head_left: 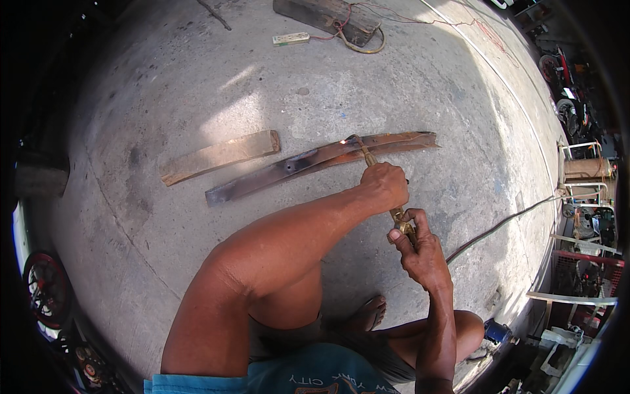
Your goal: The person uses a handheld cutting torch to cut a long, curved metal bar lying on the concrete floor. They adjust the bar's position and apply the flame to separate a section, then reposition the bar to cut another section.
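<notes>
We hold a brass torch [396, 214] right of centre in the frame, angled so that its bent tip lies over a long metal bar [307, 159]. Our left hand [386, 186] is closed in a fist around the torch's shank, and our right hand [423, 256] wraps the valve end just below it, thumb and forefinger curled at the brass fittings. A small bright spot [345, 142] glows on the bar beside the tip. The bar slants across the middle of the frame, its dark lower-left end near our bent left arm and its rusty end at right of centre. Just above its left half lies a wooden block [220, 156], apart from it. A dark hose [499, 230] runs from near our right wrist toward the right edge, where a tan cylinder [586, 169] lies on a white frame. At the top centre we see a heavy timber [321, 16] with red wires about it, and a pale power strip [291, 39] near its lower side. A red wheel [46, 289] stands at the lower left.
</notes>
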